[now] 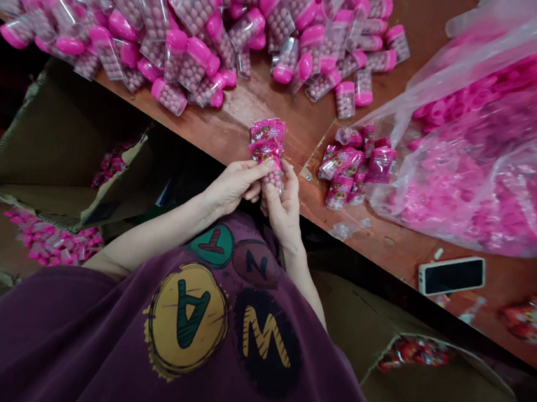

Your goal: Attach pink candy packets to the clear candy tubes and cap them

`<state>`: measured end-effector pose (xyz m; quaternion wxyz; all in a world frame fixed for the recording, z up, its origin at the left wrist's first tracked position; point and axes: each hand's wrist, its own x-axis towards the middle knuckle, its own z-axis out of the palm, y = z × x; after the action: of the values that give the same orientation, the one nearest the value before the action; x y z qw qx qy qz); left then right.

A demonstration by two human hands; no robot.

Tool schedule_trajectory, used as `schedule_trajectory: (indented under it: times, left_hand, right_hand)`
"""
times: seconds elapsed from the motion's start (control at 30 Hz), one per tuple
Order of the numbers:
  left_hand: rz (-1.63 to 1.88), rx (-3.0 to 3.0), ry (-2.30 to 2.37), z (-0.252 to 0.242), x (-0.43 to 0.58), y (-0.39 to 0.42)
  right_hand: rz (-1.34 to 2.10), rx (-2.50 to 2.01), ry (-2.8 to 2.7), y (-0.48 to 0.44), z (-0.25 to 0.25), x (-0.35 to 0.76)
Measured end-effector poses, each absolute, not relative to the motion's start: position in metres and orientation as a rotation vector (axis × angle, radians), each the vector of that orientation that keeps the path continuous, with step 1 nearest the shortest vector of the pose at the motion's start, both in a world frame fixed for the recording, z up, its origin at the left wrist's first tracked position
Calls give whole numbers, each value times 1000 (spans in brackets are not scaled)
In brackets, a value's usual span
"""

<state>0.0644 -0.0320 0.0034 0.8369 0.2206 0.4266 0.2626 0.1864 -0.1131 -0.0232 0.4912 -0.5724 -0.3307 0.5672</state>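
Note:
Both my hands meet at the near edge of the brown table (259, 107). My left hand (234, 184) and my right hand (284, 206) are closed around a small clear candy container (275, 177) filled with pink balls. A bunch of pink printed wrappers (268, 140) sticks up from the fingers. A heap of pink-capped candy containers (191, 20) covers the far part of the table. A small pile of wrapped containers (353, 168) lies just right of my hands.
A large clear plastic bag (486, 134) of pink pieces fills the right side. A white phone (451, 275) lies near the table's front edge. Open cardboard boxes (58, 147) stand at the left below the table, with pink items inside. Another box (426, 384) is at lower right.

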Motion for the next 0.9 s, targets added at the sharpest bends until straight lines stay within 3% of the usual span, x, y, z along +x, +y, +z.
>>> schedule_trajectory:
  times: [0.17, 0.37, 0.63, 0.9]
  left_hand:
    - [624, 455, 946, 5, 68, -25]
    - [618, 438, 975, 9, 72, -35]
    - [594, 401, 905, 6, 65, -27]
    - [604, 331, 971, 8, 70, -34]
  right_hand:
    - [1496, -1244, -649, -111, -20, 187]
    - [1289, -1364, -676, -106, -24, 175]
    - [1554, -1259, -666, -109, -18, 187]
    - [1348, -1326, -763, -103, -24, 176]
